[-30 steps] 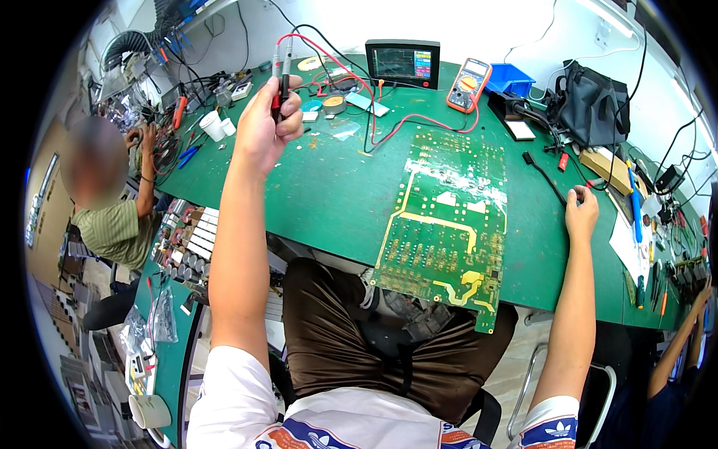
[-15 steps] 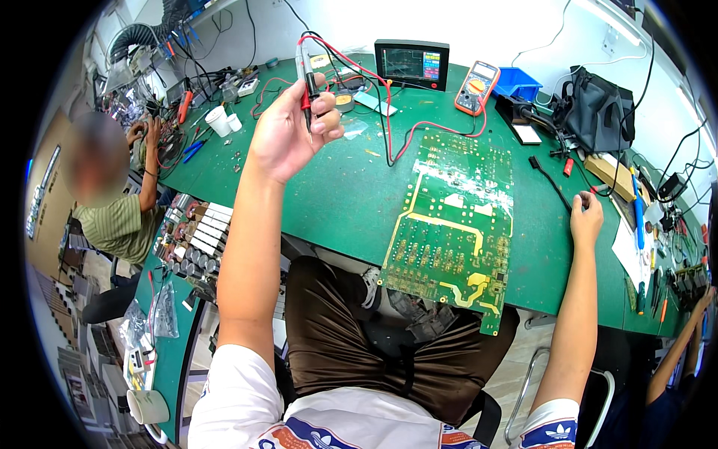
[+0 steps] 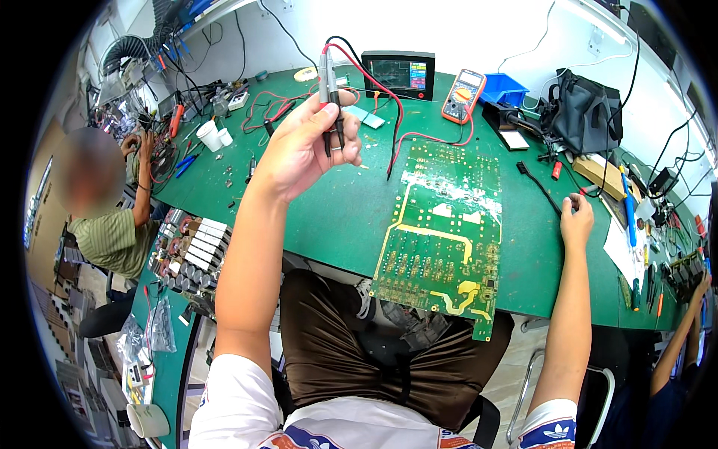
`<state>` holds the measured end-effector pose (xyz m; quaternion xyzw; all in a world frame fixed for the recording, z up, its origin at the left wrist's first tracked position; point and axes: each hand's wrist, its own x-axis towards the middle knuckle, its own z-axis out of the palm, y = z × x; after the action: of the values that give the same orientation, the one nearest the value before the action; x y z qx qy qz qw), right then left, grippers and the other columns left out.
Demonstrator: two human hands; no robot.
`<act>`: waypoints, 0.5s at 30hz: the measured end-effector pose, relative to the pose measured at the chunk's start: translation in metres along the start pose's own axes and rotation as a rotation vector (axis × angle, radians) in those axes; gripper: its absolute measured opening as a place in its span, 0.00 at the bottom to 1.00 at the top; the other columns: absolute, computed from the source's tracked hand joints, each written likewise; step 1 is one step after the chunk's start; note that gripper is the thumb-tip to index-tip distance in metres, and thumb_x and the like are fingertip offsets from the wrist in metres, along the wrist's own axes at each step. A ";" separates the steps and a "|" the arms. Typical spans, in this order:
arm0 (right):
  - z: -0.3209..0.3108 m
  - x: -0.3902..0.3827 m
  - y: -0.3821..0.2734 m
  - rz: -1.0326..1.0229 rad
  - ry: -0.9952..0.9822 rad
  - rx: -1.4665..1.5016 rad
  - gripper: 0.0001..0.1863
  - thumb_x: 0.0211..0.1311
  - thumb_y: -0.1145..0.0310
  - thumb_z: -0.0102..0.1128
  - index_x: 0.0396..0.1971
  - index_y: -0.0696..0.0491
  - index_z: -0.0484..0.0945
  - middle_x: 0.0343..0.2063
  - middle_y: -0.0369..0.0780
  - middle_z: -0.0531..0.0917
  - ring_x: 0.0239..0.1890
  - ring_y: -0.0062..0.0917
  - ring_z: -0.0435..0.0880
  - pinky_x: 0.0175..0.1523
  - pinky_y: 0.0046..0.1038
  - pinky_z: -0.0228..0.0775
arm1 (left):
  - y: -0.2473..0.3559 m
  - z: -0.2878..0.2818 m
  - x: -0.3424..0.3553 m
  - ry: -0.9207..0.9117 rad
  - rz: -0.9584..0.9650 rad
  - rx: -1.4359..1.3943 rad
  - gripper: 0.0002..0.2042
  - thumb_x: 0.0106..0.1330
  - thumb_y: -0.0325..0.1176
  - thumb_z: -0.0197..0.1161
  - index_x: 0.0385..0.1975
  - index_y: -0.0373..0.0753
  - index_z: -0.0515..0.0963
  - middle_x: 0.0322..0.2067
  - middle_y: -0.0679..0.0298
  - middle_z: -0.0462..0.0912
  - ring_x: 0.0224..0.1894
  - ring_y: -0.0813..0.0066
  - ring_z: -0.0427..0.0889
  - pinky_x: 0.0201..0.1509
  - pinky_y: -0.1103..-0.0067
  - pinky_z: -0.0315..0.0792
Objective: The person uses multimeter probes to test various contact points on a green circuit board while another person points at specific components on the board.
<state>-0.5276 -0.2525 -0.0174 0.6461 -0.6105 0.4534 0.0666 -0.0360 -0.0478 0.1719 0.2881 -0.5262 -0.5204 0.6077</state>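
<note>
Raised over the table's left half, my left hand (image 3: 303, 150) is closed around two test probes (image 3: 333, 105) with grey and black bodies. Their dark tips point down past my fingers, and a red and a black lead loop from their tops. A large green circuit board (image 3: 441, 232) lies on the green table, its lower edge overhanging the front edge above my lap. To its right, my right hand (image 3: 577, 221) rests on the table with fingers curled at the handle end of a thin black brush (image 3: 540, 188); its grip is partly hidden.
An orange multimeter (image 3: 464, 96) and a small dark-framed screen (image 3: 397, 75) stand at the back. Behind lie a blue bin (image 3: 502, 90) and a black bag (image 3: 587, 112). White cups (image 3: 209, 135) and a component-filled board (image 3: 193, 251) are left. A co-worker (image 3: 112, 239) sits far left.
My left hand has moved to the right with the probes, which now hang side by side, more upright. The view has shifted slightly. My right hand stays by the brush.
</note>
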 end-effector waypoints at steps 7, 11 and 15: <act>-0.017 0.001 -0.022 -0.023 0.046 0.083 0.12 0.62 0.65 0.62 0.40 0.56 0.82 0.37 0.44 0.83 0.43 0.37 0.81 0.52 0.36 0.71 | 0.002 0.013 0.011 0.018 -0.019 0.110 0.16 0.77 0.39 0.49 0.54 0.34 0.68 0.33 0.59 0.80 0.28 0.72 0.79 0.35 0.76 0.76; -0.047 0.016 -0.079 -0.187 0.136 0.268 0.10 0.64 0.69 0.60 0.42 0.56 0.82 0.39 0.43 0.83 0.43 0.34 0.82 0.51 0.32 0.73 | 0.003 0.023 0.026 -0.106 -0.051 0.216 0.15 0.77 0.39 0.49 0.54 0.34 0.69 0.27 0.63 0.76 0.25 0.76 0.76 0.31 0.80 0.73; -0.082 0.024 -0.185 -0.403 -0.013 0.506 0.12 0.62 0.71 0.61 0.44 0.55 0.82 0.40 0.42 0.83 0.41 0.30 0.82 0.49 0.30 0.73 | -0.003 0.043 0.048 -0.220 -0.035 0.588 0.14 0.77 0.37 0.49 0.52 0.34 0.71 0.24 0.67 0.73 0.23 0.82 0.72 0.28 0.84 0.68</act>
<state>-0.4162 -0.1722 0.1330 0.7531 -0.3386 0.5640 -0.0116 -0.0819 -0.0856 0.1973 0.4025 -0.7116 -0.3846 0.4286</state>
